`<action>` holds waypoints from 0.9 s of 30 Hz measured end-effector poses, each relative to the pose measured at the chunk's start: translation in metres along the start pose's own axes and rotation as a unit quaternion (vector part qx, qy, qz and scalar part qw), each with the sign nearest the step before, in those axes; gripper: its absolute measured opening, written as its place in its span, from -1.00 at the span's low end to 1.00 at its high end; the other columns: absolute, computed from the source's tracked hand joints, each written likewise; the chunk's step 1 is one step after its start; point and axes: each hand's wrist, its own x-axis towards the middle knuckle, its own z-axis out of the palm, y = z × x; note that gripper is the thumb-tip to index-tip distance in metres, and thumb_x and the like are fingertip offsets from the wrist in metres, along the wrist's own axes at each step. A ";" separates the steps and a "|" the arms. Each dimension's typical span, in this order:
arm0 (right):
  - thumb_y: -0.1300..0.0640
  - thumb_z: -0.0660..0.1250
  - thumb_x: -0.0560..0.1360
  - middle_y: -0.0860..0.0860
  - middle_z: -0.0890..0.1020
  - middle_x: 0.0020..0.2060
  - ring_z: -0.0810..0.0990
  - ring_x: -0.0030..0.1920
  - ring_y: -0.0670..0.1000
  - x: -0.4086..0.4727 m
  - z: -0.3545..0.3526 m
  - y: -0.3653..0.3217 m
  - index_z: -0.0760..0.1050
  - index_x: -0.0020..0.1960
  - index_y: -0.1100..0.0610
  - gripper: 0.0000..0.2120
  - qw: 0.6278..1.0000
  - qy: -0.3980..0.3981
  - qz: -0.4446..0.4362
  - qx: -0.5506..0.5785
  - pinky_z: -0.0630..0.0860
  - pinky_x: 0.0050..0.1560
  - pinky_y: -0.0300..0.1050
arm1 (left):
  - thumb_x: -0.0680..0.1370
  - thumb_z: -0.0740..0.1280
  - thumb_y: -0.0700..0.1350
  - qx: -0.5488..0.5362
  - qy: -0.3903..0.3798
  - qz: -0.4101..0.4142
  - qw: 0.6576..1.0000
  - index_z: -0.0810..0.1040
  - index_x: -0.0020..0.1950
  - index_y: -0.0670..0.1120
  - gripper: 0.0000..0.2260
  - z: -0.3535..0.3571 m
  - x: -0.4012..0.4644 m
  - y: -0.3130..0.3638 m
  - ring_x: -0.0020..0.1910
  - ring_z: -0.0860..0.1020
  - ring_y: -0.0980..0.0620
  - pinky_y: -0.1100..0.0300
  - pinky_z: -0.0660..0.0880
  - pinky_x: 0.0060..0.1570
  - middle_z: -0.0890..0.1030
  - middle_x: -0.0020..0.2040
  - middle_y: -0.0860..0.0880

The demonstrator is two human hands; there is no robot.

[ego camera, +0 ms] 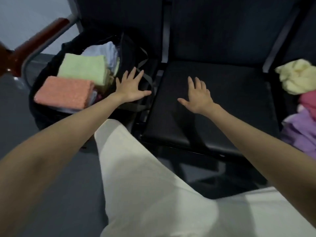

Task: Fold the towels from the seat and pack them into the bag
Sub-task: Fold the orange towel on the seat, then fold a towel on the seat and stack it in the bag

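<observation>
In front of you runs a row of black padded seats (213, 103). On the left seat sits the open black bag (131, 53). On the far-right seat lies a loose heap of unfolded towels (301, 93), yellow, pink and purple.

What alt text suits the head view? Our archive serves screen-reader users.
Both hands, left hand and right hand, reach out open and empty over a black seat. Folded towels fill a black bag at left; unfolded towels wait at right.
</observation>
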 end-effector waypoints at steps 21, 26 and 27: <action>0.11 0.30 0.51 0.39 0.35 0.27 0.35 0.26 0.38 -0.172 -0.044 0.372 0.22 0.39 0.34 -0.45 0.915 0.169 0.360 0.062 0.28 0.25 0.19 | 0.53 0.30 0.17 0.033 -0.126 0.369 0.920 0.10 0.57 0.04 -0.32 0.133 0.005 0.418 0.54 0.04 -0.15 -0.21 0.06 0.46 0.04 0.58 -0.07; -0.03 0.38 0.39 0.33 0.51 0.08 0.48 0.13 0.33 -0.197 -0.042 0.396 0.45 0.15 0.28 -0.53 0.860 0.140 0.462 0.166 0.41 0.09 0.14 | 0.57 0.29 0.11 0.045 -0.162 0.419 0.892 0.14 0.55 0.07 -0.40 0.163 -0.007 0.475 0.52 0.10 -0.16 -0.19 0.16 0.42 0.06 0.57 -0.12; -0.16 0.33 0.31 0.32 0.53 -0.03 0.50 0.04 0.31 -0.198 -0.041 0.396 0.50 0.00 0.26 -0.49 0.862 0.124 0.461 0.170 0.42 0.00 0.10 | 0.57 0.29 0.11 0.047 -0.163 0.424 0.889 0.16 0.55 0.07 -0.41 0.166 -0.007 0.482 0.52 0.11 -0.17 -0.18 0.17 0.42 0.07 0.57 -0.12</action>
